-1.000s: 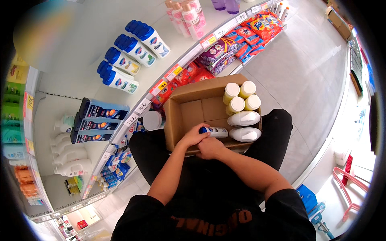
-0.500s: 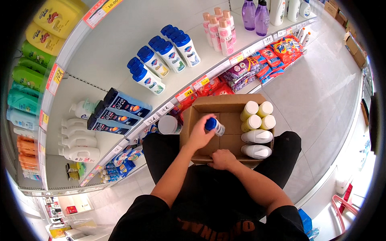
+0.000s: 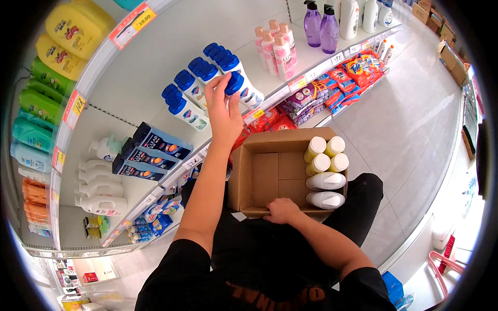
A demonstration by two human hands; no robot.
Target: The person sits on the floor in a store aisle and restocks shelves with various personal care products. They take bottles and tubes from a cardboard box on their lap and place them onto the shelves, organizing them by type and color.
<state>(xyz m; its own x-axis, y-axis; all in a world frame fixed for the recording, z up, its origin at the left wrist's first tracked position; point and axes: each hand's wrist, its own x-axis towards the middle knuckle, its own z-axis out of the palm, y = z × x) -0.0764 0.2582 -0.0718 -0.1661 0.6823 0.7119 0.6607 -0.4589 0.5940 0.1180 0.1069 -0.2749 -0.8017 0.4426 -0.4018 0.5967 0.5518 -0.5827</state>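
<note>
My left hand [image 3: 224, 111] reaches to the shelf and grips a white bottle [image 3: 251, 97] by its blue cap. The bottle is at the front of a group of similar blue-capped white bottles [image 3: 193, 115]. Lower down, my right hand [image 3: 283, 211] holds the near wall of an open cardboard box [image 3: 239, 179], its fingers curled at the edge. Along the box's right side stand several yellow bottles with pale caps [image 3: 317, 165] and two white bottles [image 3: 326, 181]. The box's brown bottom shows on the left and in the middle.
Around my reach on the shelf [image 3: 150, 67] are dark blue boxed bottles [image 3: 155, 147], pink bottles [image 3: 283, 58] and purple pump bottles [image 3: 329, 31]. Detergent bags [image 3: 358, 72] lie on the lower shelf beyond the box. White jugs [image 3: 104, 203] stand at the left.
My left hand has moved up and away from inside the box to the shelf, carrying the blue-capped bottle to the others. My right hand has stayed at the box's near wall.
</note>
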